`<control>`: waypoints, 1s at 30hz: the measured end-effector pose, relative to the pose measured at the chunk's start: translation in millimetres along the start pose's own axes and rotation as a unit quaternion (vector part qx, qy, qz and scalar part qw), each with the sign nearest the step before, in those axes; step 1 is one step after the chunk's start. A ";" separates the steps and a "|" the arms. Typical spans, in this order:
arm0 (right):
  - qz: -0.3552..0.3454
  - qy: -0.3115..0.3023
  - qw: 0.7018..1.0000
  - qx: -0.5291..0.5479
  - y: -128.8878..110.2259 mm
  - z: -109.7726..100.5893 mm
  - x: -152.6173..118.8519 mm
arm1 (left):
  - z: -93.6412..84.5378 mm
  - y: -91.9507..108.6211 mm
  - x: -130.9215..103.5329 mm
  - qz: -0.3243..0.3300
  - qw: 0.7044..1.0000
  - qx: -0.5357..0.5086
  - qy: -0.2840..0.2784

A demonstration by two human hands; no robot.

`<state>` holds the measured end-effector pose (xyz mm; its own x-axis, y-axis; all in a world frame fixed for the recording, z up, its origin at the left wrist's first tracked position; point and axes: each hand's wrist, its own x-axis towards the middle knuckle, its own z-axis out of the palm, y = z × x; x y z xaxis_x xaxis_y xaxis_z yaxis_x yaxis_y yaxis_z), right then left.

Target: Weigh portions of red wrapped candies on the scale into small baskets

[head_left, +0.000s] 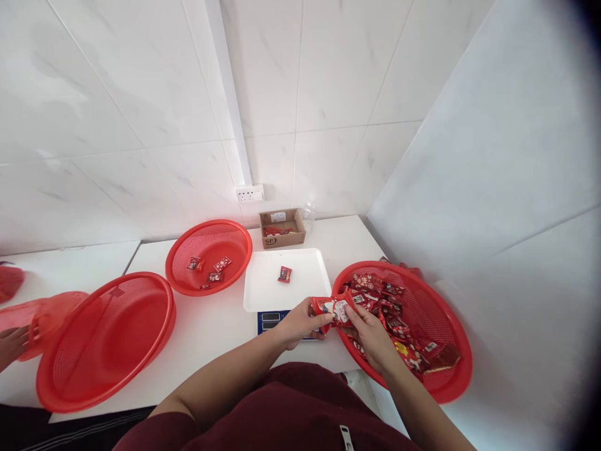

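Note:
Between my two hands is a red printed snack packet, held over the near left rim of a red basket. My left hand pinches its left end. My right hand has its thumb pressed on the packet's right part. Many red packets fill that basket. Just beyond my left hand stands a scale with a white tray, and one small red packet lies on it. The scale's blue display panel is partly covered by my left forearm and hand.
A red basket with several small packets stands back left. Nearer is another red basket. Against the wall are a cardboard box with red packets and a clear plastic bottle. Another person's hand touches a red bag at far left.

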<state>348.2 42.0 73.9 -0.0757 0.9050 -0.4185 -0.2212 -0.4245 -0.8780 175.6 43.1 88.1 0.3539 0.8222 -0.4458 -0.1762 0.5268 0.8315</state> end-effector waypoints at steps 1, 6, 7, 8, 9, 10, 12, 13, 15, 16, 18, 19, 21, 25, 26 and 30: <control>-0.007 -0.002 1.000 -0.011 0.3 -0.2 0.0 | 0.2 -1.4 -0.9 -0.005 1.000 0.015 -0.022; -0.012 -0.001 0.998 -0.058 -1.5 -1.3 -1.1 | -0.2 -5.8 -2.1 0.008 0.998 0.049 -0.036; -0.008 0.001 0.998 -0.060 -1.7 -1.8 -1.4 | -0.9 -6.3 -2.0 0.014 0.998 0.050 -0.042; -0.003 0.003 0.998 -0.060 -1.8 -2.5 -1.7 | -1.8 -6.7 -2.0 0.018 0.997 0.052 -0.049; 0.000 0.003 0.998 -0.059 -1.9 -3.3 -2.0 | -2.9 -7.0 -2.1 0.020 0.997 0.055 -0.056; 0.000 0.003 0.998 -0.060 -2.2 -4.2 -2.4 | -4.2 -7.4 -2.5 0.019 0.996 0.059 -0.062; -0.010 -0.001 0.998 -0.069 -3.5 -5.9 -3.5 | -7.1 -7.8 -3.7 0.010 0.995 0.066 -0.069; -0.019 -0.005 0.997 -0.079 -4.6 -6.4 -4.3 | -8.4 -7.9 -4.7 0.002 0.995 0.071 -0.075; -0.037 -0.016 0.993 -0.110 -6.8 -6.3 -6.5 | -10.3 -8.0 -6.7 -0.012 0.992 0.083 -0.093; -0.048 -0.018 0.990 -0.132 -7.5 -5.5 -7.7 | -10.7 -8.2 -7.6 -0.018 0.991 0.086 -0.100; -0.075 -0.012 0.981 -0.181 -7.1 -2.9 -9.5 | -10.5 -9.5 -8.5 -0.027 0.991 0.084 -0.104; -0.090 -0.008 0.975 -0.201 -5.8 -1.6 -9.7 | -10.1 -10.7 -8.3 -0.032 0.991 0.079 -0.099; -0.110 -0.010 0.969 -0.223 -1.2 -0.8 -8.0 | -9.2 -13.9 -7.1 -0.036 0.993 0.070 -0.083; -0.073 -0.001 0.982 -0.172 12.2 -14.7 4.5 | -11.8 -19.8 -4.0 -0.015 0.998 0.036 -0.052; -0.054 0.020 0.987 -0.149 15.9 -22.2 8.7 | -13.8 -20.3 -3.8 -0.019 0.999 0.019 -0.038; 0.029 0.077 0.988 -0.129 33.9 -62.2 23.3 | -27.0 -18.5 -7.4 -0.052 0.997 -0.055 0.029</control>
<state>399.3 47.1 19.9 0.0716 0.8726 -0.4831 0.0358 -0.4863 -0.8730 151.4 33.0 67.1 0.3216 0.7715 -0.5490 -0.2417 0.6274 0.7402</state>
